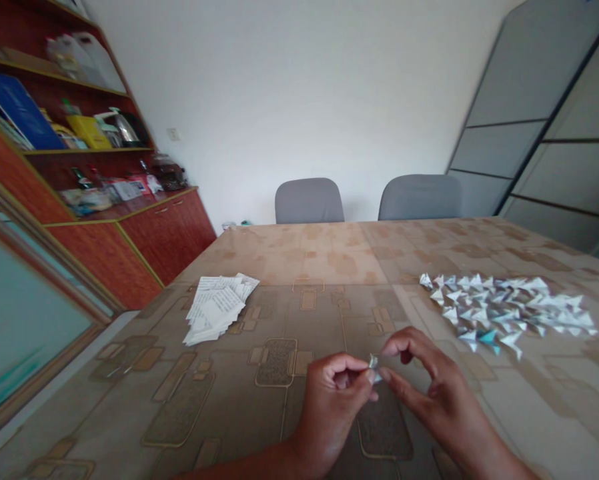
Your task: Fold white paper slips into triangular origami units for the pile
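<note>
A small folded piece of paper [373,362] is pinched between the thumb and fingers of my left hand [332,397], low over the near part of the table. My right hand [429,387] is close on its right side. The right thumb tip is at the paper's lower edge, while the right index finger curves above, apart from the thumb. Much of the paper is hidden by my fingertips. To the right lie several rows of small pointed folded paper pieces [499,307], one of them turquoise. On the left rests a loose pile of printed paper slips [217,310].
The table [319,253] has a patterned brown cover. Behind it stand two grey chairs [309,200] against a white wall. A red-brown shelf cabinet [144,233] with bottles and a kettle is at the left, and a grey panelled wardrobe [509,113] at the right.
</note>
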Tool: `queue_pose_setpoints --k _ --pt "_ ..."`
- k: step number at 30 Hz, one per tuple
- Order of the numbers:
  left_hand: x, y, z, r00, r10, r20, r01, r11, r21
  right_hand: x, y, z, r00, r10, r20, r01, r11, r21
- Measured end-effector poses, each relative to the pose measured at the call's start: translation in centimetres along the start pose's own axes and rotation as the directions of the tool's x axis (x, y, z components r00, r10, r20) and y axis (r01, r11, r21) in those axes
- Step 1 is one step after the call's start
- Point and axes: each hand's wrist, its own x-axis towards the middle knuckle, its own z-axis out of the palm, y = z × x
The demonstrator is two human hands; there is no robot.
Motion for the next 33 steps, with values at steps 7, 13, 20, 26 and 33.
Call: queue_pose_setpoints --k 7,13,20,26,33 --pt "-0.1 -0.8 -0.1 0.991 0.133 0.006 -0.133 0.985 0.113 0.1 -0.4 -0.4 0.992 -0.109 0.067 0.114 0.991 -0.076" --pt "0.0 -1.3 -0.3 0.987 0.164 0.003 -0.162 0.973 0.167 0.2 -0.5 -0.7 0.980 -0.178 0.095 0.192 0.965 -0.179" --pt "0.1 -1.3 -0.3 0.989 0.144 0.013 -0.145 0.982 0.123 0.3 -0.8 -0.9 0.976 -0.172 0.132 0.194 0.964 -0.183" --pt "0.1 -1.1 -0.4 0.988 0.152 0.020 -0.154 0.978 0.143 0.1 -0.4 -0.7 0.975 -0.162 0.152 0.190 0.962 -0.196" --pt "0.3 -1.7 -0.4 0.991 0.133 -0.018 -0.130 0.984 0.120 0.2 -0.4 -0.7 0.974 -0.207 0.094 0.226 0.936 -0.272"
